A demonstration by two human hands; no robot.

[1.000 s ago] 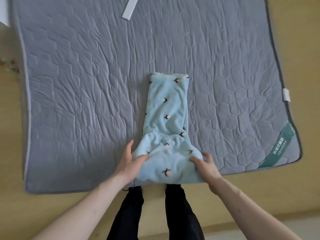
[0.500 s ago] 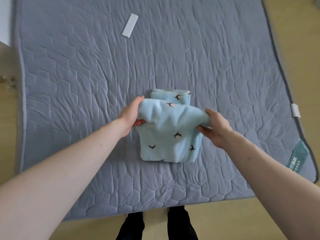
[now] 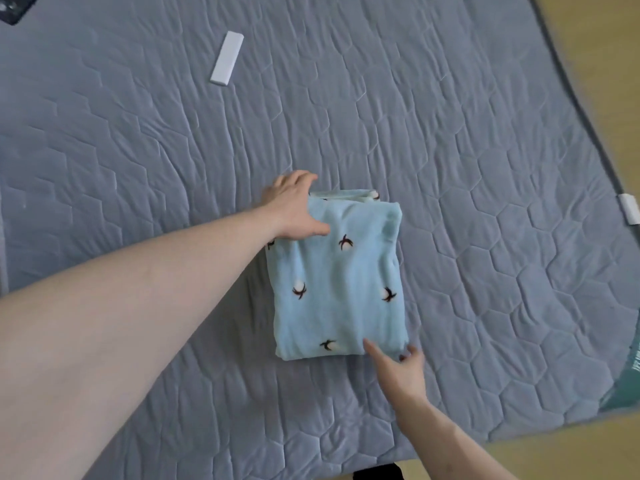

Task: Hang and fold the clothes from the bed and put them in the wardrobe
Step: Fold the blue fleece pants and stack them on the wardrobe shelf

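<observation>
Grey quilted bed cover (image 3: 450, 168): fills most of the head view, hexagon stitch pattern, wrinkled in the upper middle; darker piping along the right edge.
Floor (image 3: 588, 36): tan, shows past the cover's right edge and along the bottom right.
Light blue fleece garment (image 3: 339, 282): folded into a compact upright rectangle, lies flat on the cover near centre; small dark-and-white cotton-boll print; a lower layer's edge peeks out at the top.
Left hand (image 3: 294, 206): at the garment's top-left corner, thumb lying flat on top of the fabric, fingers curved down over the top edge; fingertips hidden, so can't tell whether they pinch the fabric or just rest.
Right hand (image 3: 398, 368): at the garment's bottom-right corner, fingers spread and mostly straight; forefinger tip touches the bottom edge of the fabric, holds nothing.
White flat bar (image 3: 227, 59): lies on the cover, upper left of centre, well apart from the garment; what it is can't be told.
Green label (image 3: 623, 375): on the cover's right corner, partly cut off by the frame.
White clip (image 3: 629, 208): on the cover's right edge.
Dark patterned object (image 3: 14, 6): top-left corner, mostly out of frame.
Dark clothing (image 3: 377, 472): bottom edge of the view, below the bed cover.
</observation>
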